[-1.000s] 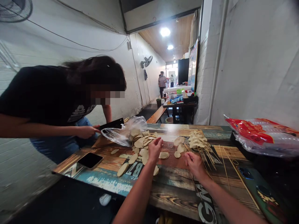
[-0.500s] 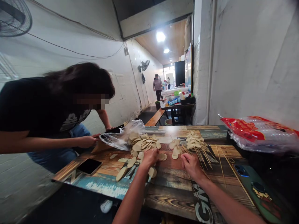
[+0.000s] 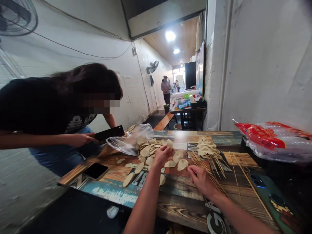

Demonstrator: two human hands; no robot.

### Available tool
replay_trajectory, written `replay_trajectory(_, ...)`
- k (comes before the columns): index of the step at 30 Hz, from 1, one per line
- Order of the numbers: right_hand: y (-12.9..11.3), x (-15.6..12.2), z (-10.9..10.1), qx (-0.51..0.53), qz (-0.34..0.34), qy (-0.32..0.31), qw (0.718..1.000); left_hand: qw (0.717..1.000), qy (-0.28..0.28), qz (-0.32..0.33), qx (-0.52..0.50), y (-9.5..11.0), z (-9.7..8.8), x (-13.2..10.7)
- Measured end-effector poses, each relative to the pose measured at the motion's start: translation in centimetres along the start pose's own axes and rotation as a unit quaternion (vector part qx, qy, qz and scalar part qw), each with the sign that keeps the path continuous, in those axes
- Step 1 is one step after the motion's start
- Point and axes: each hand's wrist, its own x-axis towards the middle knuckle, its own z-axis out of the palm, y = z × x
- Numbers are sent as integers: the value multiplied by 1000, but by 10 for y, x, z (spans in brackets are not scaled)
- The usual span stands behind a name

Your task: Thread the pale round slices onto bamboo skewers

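Head view: the left hand (image 3: 162,156), lately flat on the table (image 3: 180,198), now pinches a slice (image 3: 170,143) in its fingers at its 1 o'clock; the right hand (image 3: 201,178), at 4 o'clock, curls among skewers (image 3: 209,170), grip unclear.

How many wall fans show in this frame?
2: the near fan at the top left corner, partly cut off by the frame; the far fan farther along the left wall. Others may be hidden.
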Motion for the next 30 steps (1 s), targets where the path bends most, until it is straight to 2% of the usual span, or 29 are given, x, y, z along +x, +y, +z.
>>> replay_trajectory(7, -4, -1, 0, -37, -2, -10, 999, 999, 35, 27, 9, -9, -10, 8)
replay_trajectory(13, -7, -3, -2, -21, 7, -20, 1000, 992, 108, 45, 41, -15, -19, 15)
replay_trajectory(15, -7, -3, -1, -22, 9, -24, 999, 991, 117, 47, 41, -16, -21, 17)
replay_trajectory(24, -4, -2, 0, -52, 13, -27, 998, 996, 69, 38, -36, -13, -12, 12)
replay_trajectory(30, -2, -3, 2, -62, 8, -18, 998, 997, 57, 54, -10, -9, -5, 8)
